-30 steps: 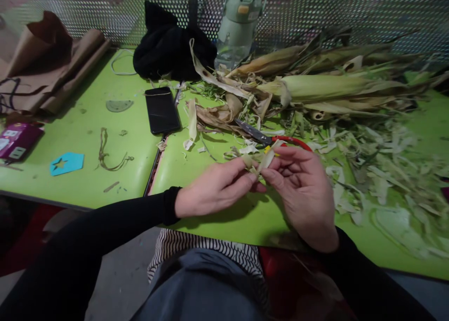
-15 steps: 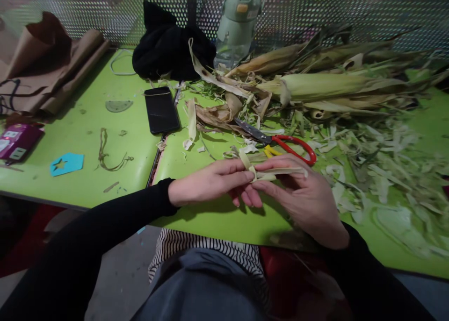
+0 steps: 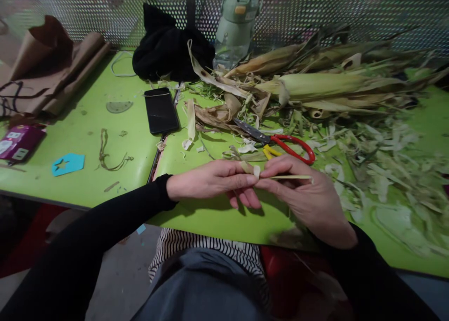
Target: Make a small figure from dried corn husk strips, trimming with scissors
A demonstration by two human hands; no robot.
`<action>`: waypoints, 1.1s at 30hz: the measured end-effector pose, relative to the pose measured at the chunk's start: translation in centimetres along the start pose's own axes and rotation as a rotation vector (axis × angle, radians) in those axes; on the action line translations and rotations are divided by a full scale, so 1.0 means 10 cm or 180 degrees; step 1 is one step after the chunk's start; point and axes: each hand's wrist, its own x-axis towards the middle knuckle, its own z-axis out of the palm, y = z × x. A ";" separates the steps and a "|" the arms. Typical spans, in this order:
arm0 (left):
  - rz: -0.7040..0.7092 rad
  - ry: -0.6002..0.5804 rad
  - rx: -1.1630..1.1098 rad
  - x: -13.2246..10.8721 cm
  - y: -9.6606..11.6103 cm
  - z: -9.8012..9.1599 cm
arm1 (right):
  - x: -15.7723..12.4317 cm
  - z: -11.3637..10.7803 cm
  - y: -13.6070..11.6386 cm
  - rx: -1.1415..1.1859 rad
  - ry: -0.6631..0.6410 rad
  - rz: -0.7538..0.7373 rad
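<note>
In the head view the left hand [image 3: 210, 183] and right hand [image 3: 305, 197] meet fingertip to fingertip just above the green table [image 3: 217, 218], each pinched closed on one thin husk strip [image 3: 291, 177]. Much looks already shredded: countless husk scraps [image 3: 379, 171] litter the right side, while several corn ears [image 3: 326, 85], too overlapped to count, sit unhusked behind one pair of scissors [image 3: 280, 141] and one phone [image 3: 161, 110]

The pinching fingertips of the left hand [image 3: 206, 183] and right hand [image 3: 308, 199] cover the near end of the husk strip [image 3: 291, 177]. Husk leaves [image 3: 217, 115] partly cover the scissors [image 3: 280, 143] blades. The top edge cuts off the bottle [image 3: 236, 29]. The left edge cuts off the purple packet [image 3: 17, 143]; its label print is too small to read. The scraps [image 3: 386, 171] at right are blurred.
</note>
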 end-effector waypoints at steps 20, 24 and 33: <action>-0.0078 0.0954 -0.0826 0.06 -0.05 0.07 | -0.07 0.07 0.06 -0.1083 0.0254 -0.1235; 0.0081 0.1006 -0.0336 0.06 -0.07 0.07 | -0.07 0.08 0.04 -0.1158 0.0150 -0.1349; 0.0414 0.1028 0.0933 0.01 -0.09 0.09 | -0.07 0.15 0.04 -0.1112 0.0386 -0.1188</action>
